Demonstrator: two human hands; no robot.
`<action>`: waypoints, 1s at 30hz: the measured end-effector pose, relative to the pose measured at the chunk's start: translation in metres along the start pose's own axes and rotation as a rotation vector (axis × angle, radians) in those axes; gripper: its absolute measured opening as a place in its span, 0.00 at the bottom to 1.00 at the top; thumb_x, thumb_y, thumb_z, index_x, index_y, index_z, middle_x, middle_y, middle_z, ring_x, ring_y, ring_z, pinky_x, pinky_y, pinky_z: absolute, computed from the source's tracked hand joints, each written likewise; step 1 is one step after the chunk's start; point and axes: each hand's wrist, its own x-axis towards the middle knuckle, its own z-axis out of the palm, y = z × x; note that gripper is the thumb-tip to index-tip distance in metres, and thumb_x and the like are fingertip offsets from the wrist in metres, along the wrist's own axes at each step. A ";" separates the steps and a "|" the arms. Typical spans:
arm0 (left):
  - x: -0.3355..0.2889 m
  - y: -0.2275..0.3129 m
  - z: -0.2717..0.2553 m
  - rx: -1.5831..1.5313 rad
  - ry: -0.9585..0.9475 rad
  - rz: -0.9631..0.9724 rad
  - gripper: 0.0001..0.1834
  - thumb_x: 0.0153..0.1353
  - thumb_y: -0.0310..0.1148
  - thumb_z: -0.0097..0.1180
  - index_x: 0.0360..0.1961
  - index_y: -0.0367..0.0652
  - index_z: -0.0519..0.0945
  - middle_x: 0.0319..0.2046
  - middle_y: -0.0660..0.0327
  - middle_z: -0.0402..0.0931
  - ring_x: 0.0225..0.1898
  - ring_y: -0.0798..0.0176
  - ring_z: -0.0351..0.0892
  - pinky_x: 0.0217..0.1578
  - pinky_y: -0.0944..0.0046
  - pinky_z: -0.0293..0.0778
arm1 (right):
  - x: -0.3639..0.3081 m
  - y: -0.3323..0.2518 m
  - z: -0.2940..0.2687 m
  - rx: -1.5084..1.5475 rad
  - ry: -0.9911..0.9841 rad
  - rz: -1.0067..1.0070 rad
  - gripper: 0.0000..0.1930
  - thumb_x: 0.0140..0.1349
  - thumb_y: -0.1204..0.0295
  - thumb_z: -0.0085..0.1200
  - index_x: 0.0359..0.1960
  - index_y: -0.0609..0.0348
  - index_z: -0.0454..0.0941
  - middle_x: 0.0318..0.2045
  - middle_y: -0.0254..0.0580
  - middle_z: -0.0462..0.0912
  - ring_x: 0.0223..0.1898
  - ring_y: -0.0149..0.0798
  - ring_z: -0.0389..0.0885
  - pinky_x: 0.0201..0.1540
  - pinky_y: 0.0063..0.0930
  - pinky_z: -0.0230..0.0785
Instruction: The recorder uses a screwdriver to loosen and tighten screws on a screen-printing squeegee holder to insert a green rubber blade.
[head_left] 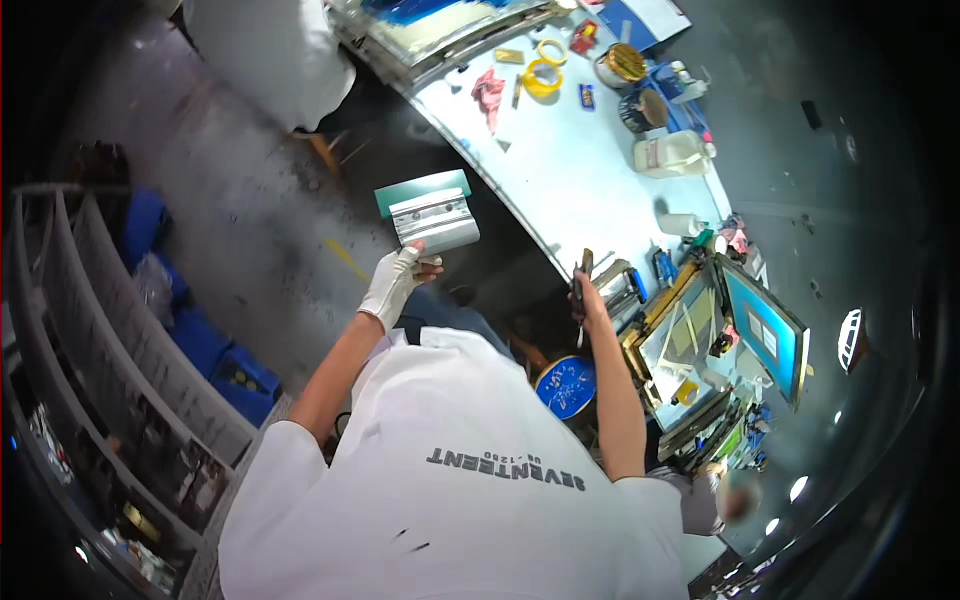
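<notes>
My left hand (393, 283), in a white glove, is raised over the floor and grips a squeegee (433, 213) with a silver metal handle and a green blade on its far side. My right hand (588, 298) is bare and holds a thin dark tool (580, 276) upright at the near edge of the pale work table (570, 170). My white shirt fills the lower middle of the view. Just past my right hand stands a wooden screen frame (690, 330).
On the table lie yellow tape rolls (545, 75), a pink rag (488, 92), a white jug (668, 155) and tins (620, 62). A blue-mesh screen (765, 330) leans at the right. A blue round lid (565, 386) sits below. Another person in white (270, 50) stands beyond. Shelving (100, 350) lines the left.
</notes>
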 end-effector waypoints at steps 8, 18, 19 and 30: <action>-0.020 -0.038 -0.032 0.000 0.086 0.034 0.25 0.69 0.49 0.56 0.48 0.33 0.79 0.37 0.56 0.83 0.37 0.63 0.84 0.44 0.63 0.78 | 0.007 -0.002 0.014 -0.124 0.053 0.060 0.19 0.58 0.44 0.60 0.26 0.43 0.74 0.18 0.29 0.76 0.14 0.27 0.66 0.15 0.23 0.51; -0.036 -0.041 0.011 -0.007 0.226 0.074 0.22 0.68 0.45 0.59 0.49 0.34 0.79 0.38 0.56 0.83 0.38 0.65 0.83 0.44 0.65 0.77 | 0.139 -0.014 -0.055 -0.181 0.292 -0.099 0.26 0.55 0.45 0.64 0.32 0.58 0.80 0.23 0.35 0.76 0.20 0.35 0.73 0.21 0.33 0.63; -0.032 -0.045 0.019 -0.018 0.232 0.075 0.21 0.68 0.45 0.59 0.48 0.34 0.80 0.38 0.56 0.83 0.39 0.65 0.83 0.44 0.65 0.77 | 0.161 -0.020 -0.069 -0.239 0.344 -0.052 0.26 0.55 0.47 0.65 0.38 0.61 0.82 0.29 0.37 0.78 0.25 0.36 0.75 0.24 0.33 0.64; 0.106 -0.107 0.106 0.054 0.197 0.002 0.17 0.68 0.41 0.59 0.44 0.34 0.81 0.35 0.59 0.83 0.38 0.67 0.82 0.42 0.67 0.77 | 0.251 -0.055 -0.096 -0.466 0.328 -0.384 0.24 0.60 0.50 0.64 0.39 0.61 0.78 0.20 0.35 0.75 0.14 0.32 0.71 0.14 0.28 0.62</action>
